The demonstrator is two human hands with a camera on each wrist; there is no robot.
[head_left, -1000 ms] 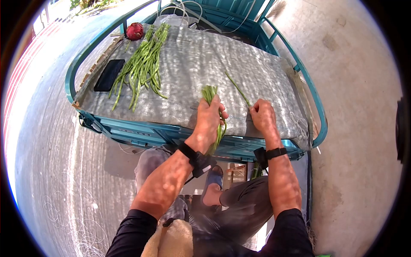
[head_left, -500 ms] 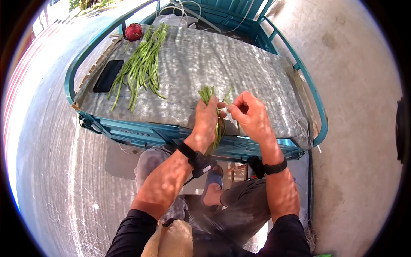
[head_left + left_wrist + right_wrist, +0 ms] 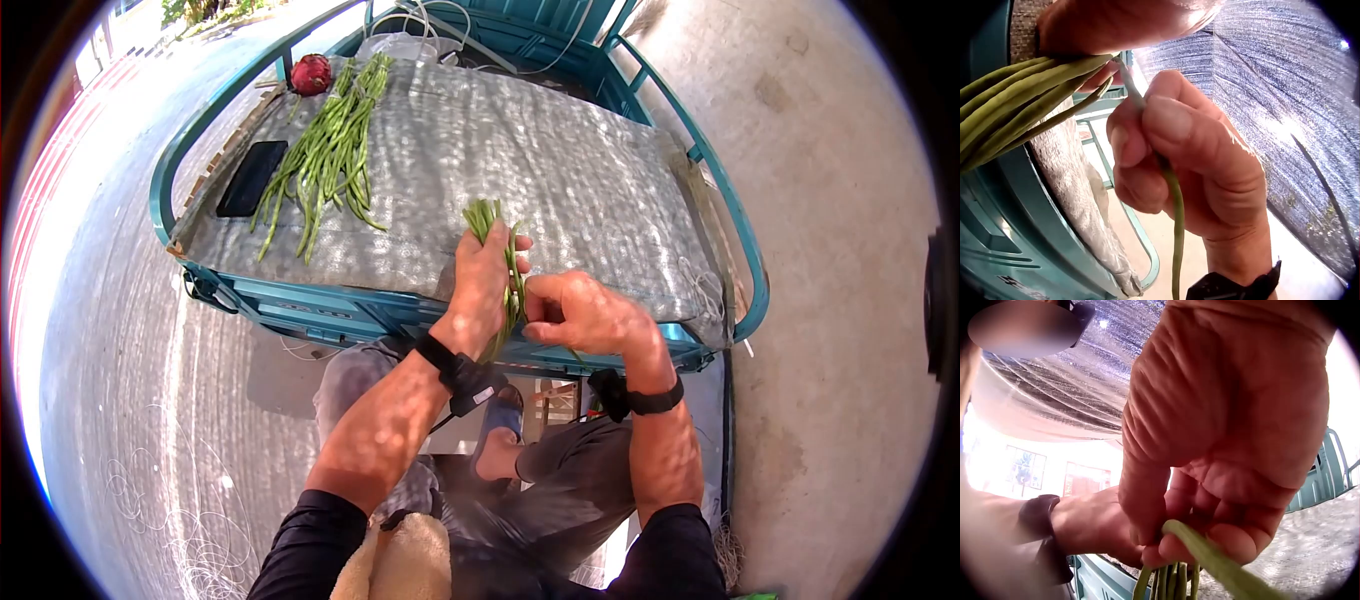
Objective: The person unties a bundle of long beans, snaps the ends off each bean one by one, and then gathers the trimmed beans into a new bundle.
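“Long beans (image 3: 330, 160), taken in the whole layout: where do they lie?”

“A blue-green cart (image 3: 360, 318) bears a grey cover (image 3: 440, 140). One lot fans out at the cover's far left, beside a phone (image 3: 252, 178); the rest are in my hands, over its near edge.”

“And each hand?”

“My left hand (image 3: 482, 280) grips a bundle (image 3: 1022, 100), fingers wrapped round it, ends showing above the fist. My right hand (image 3: 1204, 156) pinches one single bean (image 3: 1179, 237) between thumb and forefinger.”

“What makes the step go well?”

“I take the step to be laying that bean alongside the others. The left grip should be firm enough to hold the bundle together, gentle enough not to bruise it; the thumb need lift only slightly to admit one more. The right pinch is best placed near the end, so that the trailing length follows without a kink.”

“And the smallest detail?”

“The bean's tip (image 3: 1131, 89), just beside the bundle; whether they touch I cannot tell. It ought to be level with the other ends before the left thumb presses it in.”
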